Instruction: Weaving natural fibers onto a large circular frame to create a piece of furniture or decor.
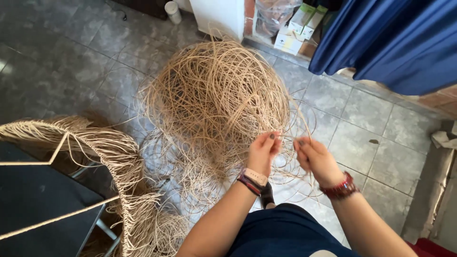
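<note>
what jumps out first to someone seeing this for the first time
A big loose tangle of pale rattan strands fills the middle of the grey tiled floor. Just below it, the left hand and right hand pinch thin strands pulled from the tangle. At lower left stands a frame wrapped in the same cord.

We see a home craft workspace: a grey stone-tiled floor (pixel 71 62), a big tangled heap of pale rattan strands (pixel 214 100) at twelve o'clock, a half-woven wicker frame (pixel 114 162) at nine o'clock.
</note>
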